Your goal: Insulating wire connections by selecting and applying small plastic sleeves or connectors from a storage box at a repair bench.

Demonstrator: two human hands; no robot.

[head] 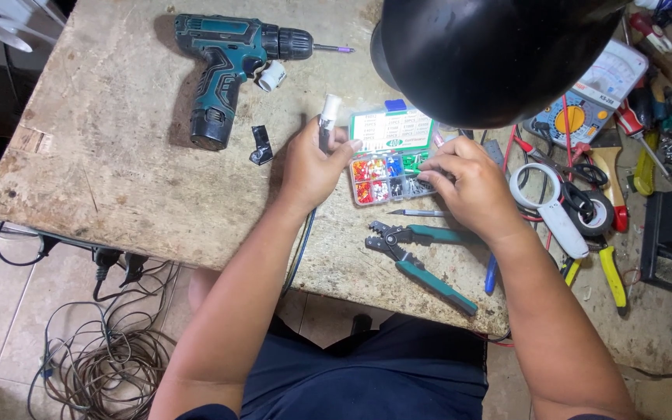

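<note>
My left hand (311, 165) grips a dark cable with a white sleeve end (327, 117), held upright beside a small clear compartment box (386, 175) of coloured crimp terminals. My right hand (472, 183) rests over the box's right side, fingertips reaching into a compartment of grey and green pieces. The box lid (392, 130) stands open, green and white. Below the box lie green-handled crimping pliers (418, 260) and a thin metal tool (418, 212).
A teal cordless drill (227, 66) lies at the table's back left, a scrap of black tape (261, 145) near it. A black lamp shade (491, 54) overhangs the table. A multimeter (593, 97), tape rolls, screwdrivers and cables crowd the right. Coiled wire lies on the floor (103, 365).
</note>
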